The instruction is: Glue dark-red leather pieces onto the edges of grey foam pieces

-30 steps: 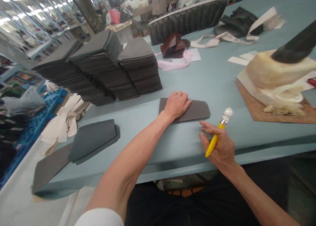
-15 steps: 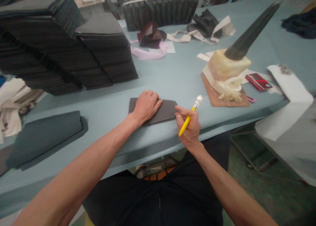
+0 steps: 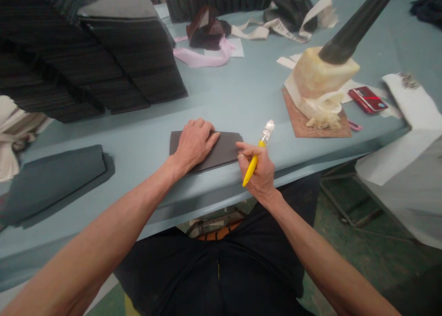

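Observation:
Under my left hand (image 3: 195,143), which lies flat with its fingers stretched out, is a dark grey fabric piece (image 3: 224,149) near the table's front edge. My right hand (image 3: 258,168) is closed around a brush (image 3: 252,168) with a yellow handle and a whitish, crusted head pointing up and away. The thumb and forefinger of that hand are at the right end of the dark piece; whether they pinch its edge I cannot make out. Left of my left arm lies a small pile of folded dark grey-green pieces (image 3: 58,182).
Tall stacks of dark pieces (image 3: 127,58) stand at the back left. To the right, a pale yellowish block (image 3: 321,74) with a dark shaft rests on a brown board (image 3: 300,127). Beside it lies a red case (image 3: 368,99). Pink and white strips (image 3: 203,57) lie behind.
The camera view has shifted, so the table things sit higher in the picture. Both hands keep nearly the same place on the dark piece, and the brush stays in my right hand.

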A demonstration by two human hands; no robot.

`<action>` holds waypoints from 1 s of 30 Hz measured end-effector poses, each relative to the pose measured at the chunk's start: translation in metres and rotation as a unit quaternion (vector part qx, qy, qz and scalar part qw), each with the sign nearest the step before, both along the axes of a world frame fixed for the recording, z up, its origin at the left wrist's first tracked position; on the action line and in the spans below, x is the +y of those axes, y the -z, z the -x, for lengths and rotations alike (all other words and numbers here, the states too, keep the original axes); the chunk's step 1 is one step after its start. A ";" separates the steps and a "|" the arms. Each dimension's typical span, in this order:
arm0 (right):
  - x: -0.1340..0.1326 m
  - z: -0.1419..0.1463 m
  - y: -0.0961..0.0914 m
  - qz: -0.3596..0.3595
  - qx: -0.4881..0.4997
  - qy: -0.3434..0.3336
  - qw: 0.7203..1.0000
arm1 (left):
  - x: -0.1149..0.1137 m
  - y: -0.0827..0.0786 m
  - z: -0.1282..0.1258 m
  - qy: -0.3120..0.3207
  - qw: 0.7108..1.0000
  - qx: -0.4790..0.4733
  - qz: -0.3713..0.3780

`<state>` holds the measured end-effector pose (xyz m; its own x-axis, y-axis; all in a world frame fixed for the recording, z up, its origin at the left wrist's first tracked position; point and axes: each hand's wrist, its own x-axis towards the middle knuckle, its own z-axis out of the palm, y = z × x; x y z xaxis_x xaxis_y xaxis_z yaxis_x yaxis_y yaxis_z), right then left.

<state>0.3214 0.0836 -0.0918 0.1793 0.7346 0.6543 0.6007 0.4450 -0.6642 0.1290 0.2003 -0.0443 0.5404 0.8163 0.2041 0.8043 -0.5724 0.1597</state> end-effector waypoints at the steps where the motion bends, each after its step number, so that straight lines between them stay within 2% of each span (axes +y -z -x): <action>1: 0.000 0.000 0.000 -0.003 -0.002 0.000 1.000 | 0.000 0.000 0.000 0.001 1.000 -0.004 0.000; 8: 0.001 -0.002 0.002 0.006 -0.027 -0.004 1.000 | 0.002 0.001 0.001 0.007 0.999 -0.034 0.011; 13: -0.015 0.002 -0.008 -0.039 -0.102 -0.033 0.993 | 0.011 0.001 0.003 0.013 0.999 -0.045 0.023; 16: -0.029 0.015 -0.013 -0.057 -0.152 -0.079 0.983 | 0.021 0.002 0.004 0.014 0.998 -0.054 0.024; 19: -0.040 0.034 -0.010 -0.034 -0.181 -0.133 0.974 | 0.029 0.003 0.005 0.014 0.997 -0.070 0.023; 24: -0.045 0.059 -0.004 -0.009 -0.212 -0.128 0.969 | 0.028 0.001 0.003 -0.003 0.998 -0.063 0.029; 30: -0.051 0.081 -0.007 -0.013 -0.245 -0.159 0.956 | 0.020 -0.012 0.000 -0.014 0.998 -0.039 0.051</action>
